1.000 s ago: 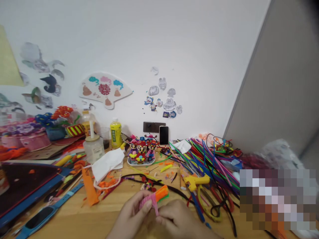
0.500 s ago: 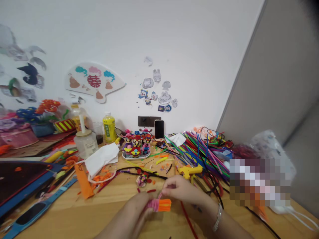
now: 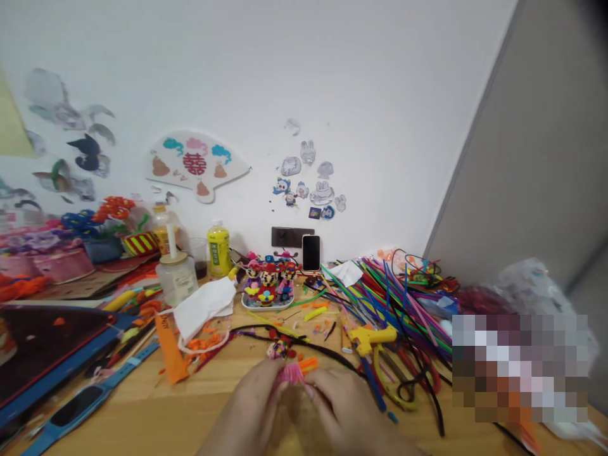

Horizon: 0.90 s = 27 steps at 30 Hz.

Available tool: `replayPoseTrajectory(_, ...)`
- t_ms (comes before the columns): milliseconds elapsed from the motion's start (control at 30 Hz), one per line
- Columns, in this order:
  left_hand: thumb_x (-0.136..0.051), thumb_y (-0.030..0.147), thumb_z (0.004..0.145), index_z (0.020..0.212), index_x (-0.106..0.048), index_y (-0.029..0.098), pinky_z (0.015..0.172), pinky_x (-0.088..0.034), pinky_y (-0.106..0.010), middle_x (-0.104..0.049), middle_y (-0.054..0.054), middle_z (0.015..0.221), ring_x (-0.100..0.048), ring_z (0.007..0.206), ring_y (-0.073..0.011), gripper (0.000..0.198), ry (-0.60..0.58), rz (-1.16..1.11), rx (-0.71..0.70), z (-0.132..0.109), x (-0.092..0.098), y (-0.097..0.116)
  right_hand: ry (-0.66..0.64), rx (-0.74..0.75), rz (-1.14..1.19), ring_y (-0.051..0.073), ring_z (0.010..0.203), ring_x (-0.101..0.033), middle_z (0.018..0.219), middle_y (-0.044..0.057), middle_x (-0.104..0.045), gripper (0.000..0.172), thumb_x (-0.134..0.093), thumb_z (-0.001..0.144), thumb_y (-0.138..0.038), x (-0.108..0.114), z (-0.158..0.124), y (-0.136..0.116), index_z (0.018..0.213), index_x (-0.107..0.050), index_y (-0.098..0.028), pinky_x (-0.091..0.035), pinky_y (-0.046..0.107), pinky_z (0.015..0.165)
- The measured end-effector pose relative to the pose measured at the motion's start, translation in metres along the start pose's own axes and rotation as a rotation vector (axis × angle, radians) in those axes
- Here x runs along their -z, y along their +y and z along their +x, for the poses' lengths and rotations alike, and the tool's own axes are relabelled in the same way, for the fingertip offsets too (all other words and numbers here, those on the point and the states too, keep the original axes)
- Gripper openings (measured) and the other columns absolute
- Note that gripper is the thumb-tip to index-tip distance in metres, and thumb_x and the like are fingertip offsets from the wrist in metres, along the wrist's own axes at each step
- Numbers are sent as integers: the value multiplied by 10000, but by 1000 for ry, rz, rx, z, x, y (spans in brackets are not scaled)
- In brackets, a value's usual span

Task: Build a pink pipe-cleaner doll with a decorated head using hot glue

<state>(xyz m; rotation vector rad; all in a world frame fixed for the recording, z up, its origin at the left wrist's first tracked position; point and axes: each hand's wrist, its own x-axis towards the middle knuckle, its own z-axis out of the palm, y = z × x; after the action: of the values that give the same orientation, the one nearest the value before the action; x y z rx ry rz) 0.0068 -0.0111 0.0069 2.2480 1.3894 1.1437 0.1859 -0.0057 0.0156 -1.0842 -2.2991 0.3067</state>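
Observation:
My left hand (image 3: pixel 254 394) is closed around a small bundle of orange pipe cleaners (image 3: pixel 310 365). Tight coils of pink pipe cleaner (image 3: pixel 291 372) surround the bundle's middle, and its orange ends stick out to the right. Just beside it, the fingertips of my right hand (image 3: pixel 342 394) pinch the loose end of the pink pipe cleaner. Part of the bundle is hidden by my left fingers. Right behind my hands lies a small figure head (image 3: pixel 277 348) with red and pink parts.
Several finished figures fill a tray (image 3: pixel 268 305) near the wall. To the right are a yellow glue gun (image 3: pixel 373 337), pliers (image 3: pixel 373 380) and a heap of coloured pipe cleaners (image 3: pixel 403 297). A blue watch (image 3: pixel 76 405), an orange strip (image 3: pixel 170 351) and white tissue (image 3: pixel 204 310) lie left.
My right hand has come down and nearer, from above the bundle to its right side. The bundle now tilts up to the right. The view has shifted slightly left.

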Motion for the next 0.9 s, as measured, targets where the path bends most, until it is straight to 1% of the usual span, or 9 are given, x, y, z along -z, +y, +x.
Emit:
replayPoseTrajectory(167,-461,261,819,962,-567,221,757,-481,-278,-685,-66,903,-625,846,-204,183,5,-139,86,0,-2,-1,-15,-58,205,141,596,-516,629,35,-590,295,-370,859,-272,-18,0,1,701,-595,-168,-339,230,554)
replayPoseTrajectory(267,-491,295,800,931,-591,211,754,-477,-286,-691,-66,886,-621,840,-218,185,9,-219,139,1,-2,0,-94,-109,510,131,581,-487,604,17,-569,370,-413,846,-397,-24,3,10,686,-638,-151,-352,224,552)
replayPoseTrajectory(333,-503,315,793,896,-604,210,722,-478,-279,-694,-53,840,-620,791,-215,179,-7,-281,169,2,-1,1,-160,-182,774,138,623,-510,652,14,-597,385,-490,788,-480,-23,5,18,721,-672,-148,-384,226,588)
replayPoseTrajectory(400,-490,340,799,864,-609,207,693,-477,-272,-690,-42,798,-615,738,-205,190,-64,-364,174,2,0,1,-222,-250,1001,147,703,-542,761,15,-635,354,-577,725,-489,-19,7,25,784,-688,-158,-411,243,678)
replayPoseTrajectory(467,-473,363,806,855,-609,199,682,-472,-271,-684,-43,789,-606,723,-202,218,-133,-429,162,2,3,0,-281,-289,1119,138,728,-552,805,11,-643,303,-643,686,-438,-15,8,29,804,-687,-162,-408,256,736)
replayPoseTrajectory(533,-475,377,802,878,-606,193,687,-464,-273,-678,-50,813,-596,744,-205,239,-180,-417,151,1,5,1,-317,-342,1131,107,639,-528,710,-9,-628,257,-691,645,-381,-13,8,33,762,-684,-152,-409,233,670)
replayPoseTrajectory(667,-474,372,804,883,-605,199,671,-445,-259,-655,-39,794,-578,728,-194,231,-264,-292,115,0,7,5,-281,-478,1047,61,489,-437,551,-46,-562,195,-741,546,-272,-13,12,42,647,-655,-130,-339,181,493)
replayPoseTrajectory(800,-439,317,831,898,-601,209,684,-440,-246,-653,-31,809,-581,744,-180,206,-359,-286,50,1,6,12,-328,-473,1035,64,489,-462,557,-32,-576,158,-699,557,-253,-8,18,44,611,-632,-121,-352,192,507)
replayPoseTrajectory(900,-423,277,844,934,-587,214,712,-438,-245,-652,-37,851,-581,774,-172,197,-389,-266,24,1,5,13,-300,-432,961,74,521,-479,576,-29,-575,139,-680,570,-254,-1,19,39,597,-627,-128,-374,210,547)
